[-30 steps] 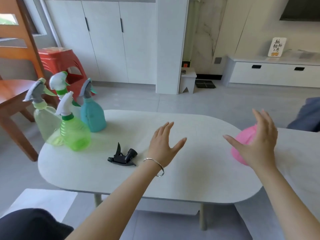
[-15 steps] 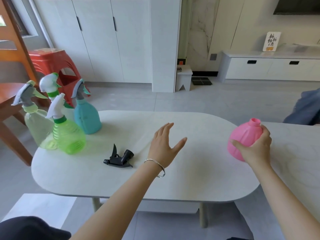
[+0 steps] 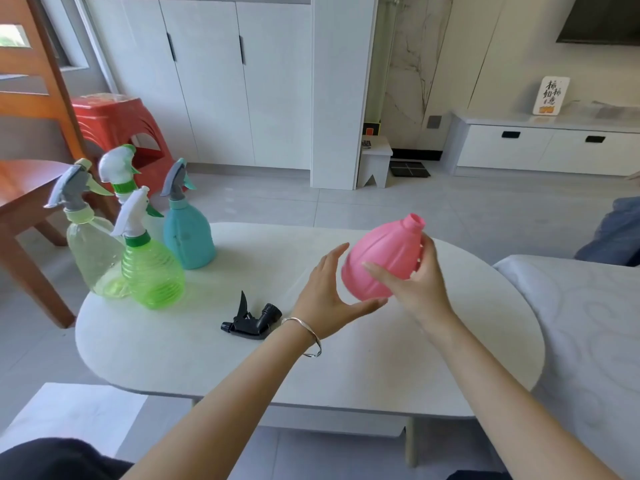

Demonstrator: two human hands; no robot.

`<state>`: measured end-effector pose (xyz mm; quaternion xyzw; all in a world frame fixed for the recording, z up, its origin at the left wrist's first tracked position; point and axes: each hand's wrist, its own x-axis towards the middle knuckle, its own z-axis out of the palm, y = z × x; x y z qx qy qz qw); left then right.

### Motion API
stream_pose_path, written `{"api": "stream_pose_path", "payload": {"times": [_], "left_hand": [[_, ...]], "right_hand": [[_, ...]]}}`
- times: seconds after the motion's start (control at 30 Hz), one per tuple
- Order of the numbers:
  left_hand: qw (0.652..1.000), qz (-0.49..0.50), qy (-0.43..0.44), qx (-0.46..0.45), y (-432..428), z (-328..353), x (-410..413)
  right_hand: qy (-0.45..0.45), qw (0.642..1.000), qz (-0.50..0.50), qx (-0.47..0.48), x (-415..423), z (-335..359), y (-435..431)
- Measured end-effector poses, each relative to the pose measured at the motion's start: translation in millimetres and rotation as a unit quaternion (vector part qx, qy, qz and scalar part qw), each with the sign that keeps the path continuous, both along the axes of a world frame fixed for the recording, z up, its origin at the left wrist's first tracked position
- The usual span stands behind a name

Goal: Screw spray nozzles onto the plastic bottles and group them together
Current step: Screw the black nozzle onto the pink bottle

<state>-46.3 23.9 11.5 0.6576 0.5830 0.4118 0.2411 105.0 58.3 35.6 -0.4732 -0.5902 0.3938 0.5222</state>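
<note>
My right hand (image 3: 417, 287) grips a pink bottle (image 3: 382, 259) with a bare neck, held tilted above the middle of the white oval table (image 3: 173, 355). My left hand (image 3: 327, 292) is spread open just left of the bottle's base, its thumb under it, close to touching. A black spray nozzle (image 3: 251, 318) lies on the table beside my left wrist. At the table's far left stand several bottles with nozzles on: a bright green one (image 3: 152, 268), a teal one (image 3: 187, 233), a clear yellowish one (image 3: 91, 247) and one behind them with a white nozzle (image 3: 117, 168).
A wooden chair (image 3: 31, 188) and a red plastic stool (image 3: 117, 123) stand left of the table. A grey sofa cushion (image 3: 588, 323) borders the table's right end. White cabinets and a small white step stool (image 3: 375, 161) are at the back.
My right hand closed on the pink bottle at the table's right end, lifted it and carried it left to the middle. My left hand rose toward its base.
</note>
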Motion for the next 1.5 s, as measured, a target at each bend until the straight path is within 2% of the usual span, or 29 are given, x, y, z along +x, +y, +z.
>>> {"api": "stream_pose_path", "payload": {"times": [0.13,0.27,0.33,0.43,0.57,0.7,0.8,0.87,0.93,1.27,1.33,1.43,1.5], "left_hand": [[0.996,0.011,-0.082,0.024,-6.2,6.3,-24.3],[0.995,0.037,-0.064,0.061,-18.6,13.8,-67.7],[0.995,0.057,-0.035,0.068,-26.0,18.1,-98.6],[0.992,0.109,0.010,0.058,-40.4,20.1,-146.0],[0.987,0.152,-0.010,0.050,-57.0,17.7,-181.2],[0.987,0.149,-0.006,0.052,-58.3,18.6,-182.7],[0.987,0.150,-0.004,0.053,-58.6,17.1,-184.3],[0.987,0.155,-0.011,0.049,-58.0,15.6,-187.9],[0.985,0.163,-0.024,0.046,-56.8,14.5,-190.6],[0.985,0.168,-0.017,0.031,-53.6,13.3,-188.4],[0.985,0.169,-0.021,0.032,-53.2,13.3,-187.7],[0.985,0.169,-0.023,0.028,-51.4,12.3,-185.5],[0.986,0.166,-0.018,0.019,-49.4,10.4,-182.5]], "right_hand": [[0.037,0.997,0.064,-0.019,-38.6,2.5,-11.9],[0.050,0.985,0.160,-0.040,-64.9,2.9,-16.6],[0.027,0.978,0.199,-0.053,-74.5,-1.6,-18.4],[-0.070,0.967,0.236,-0.067,-86.5,-17.7,-19.9],[-0.216,0.936,0.273,-0.051,-101.4,-41.7,-22.7],[-0.309,0.910,0.275,0.018,-119.5,-56.0,-26.9],[-0.408,0.866,0.265,0.118,-132.8,-63.7,-25.3],[-0.457,0.836,0.265,0.150,-135.7,-67.7,-23.0],[-0.473,0.826,0.262,0.158,-134.9,-69.9,-21.7],[-0.455,0.834,0.257,0.179,-114.0,-67.3,-17.3],[-0.403,0.870,0.232,0.167,-107.4,-59.8,-13.9],[-0.243,0.948,0.161,0.124,-97.8,-40.6,-6.5],[-0.135,0.981,0.116,0.072,-90.4,-27.1,-0.2]]}}
